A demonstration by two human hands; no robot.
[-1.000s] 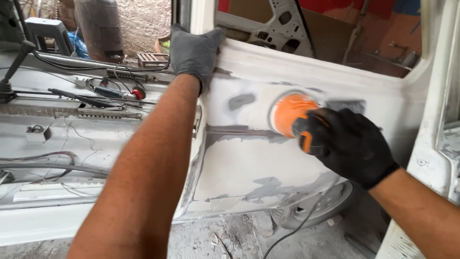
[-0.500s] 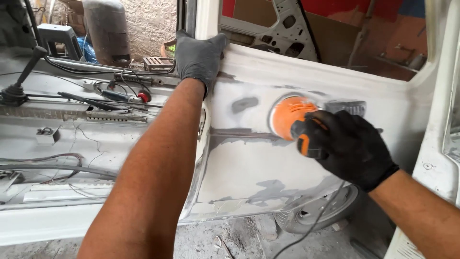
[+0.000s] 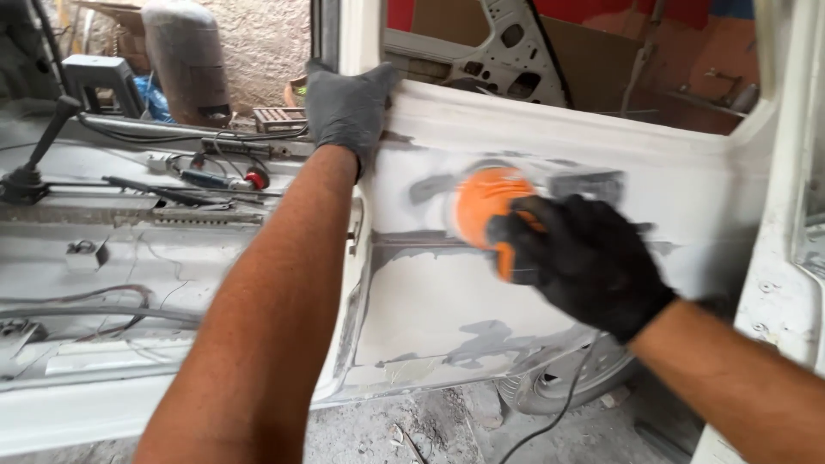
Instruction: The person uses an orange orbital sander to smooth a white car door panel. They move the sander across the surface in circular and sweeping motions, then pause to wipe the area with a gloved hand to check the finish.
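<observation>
The right hand point(image 3: 584, 262), in a black glove, is closed around the round orange power sander point(image 3: 484, 206), pressing it against the white, grey-patched vehicle door panel point(image 3: 447, 301). The left hand point(image 3: 346, 107), in a grey glove, is curled over the panel's upper edge, up and left of the sander, well apart from it.

To your left lies a stripped white vehicle floor point(image 3: 129, 258) with a black gear lever point(image 3: 43, 146) standing on it; loose cables point(image 3: 77, 301) trail across; a red-tipped tool point(image 3: 232, 179) lies near a grey cylinder point(image 3: 185, 60); behind stands a spare white door frame point(image 3: 481, 51); a wheel point(image 3: 567, 382) sits below.
</observation>
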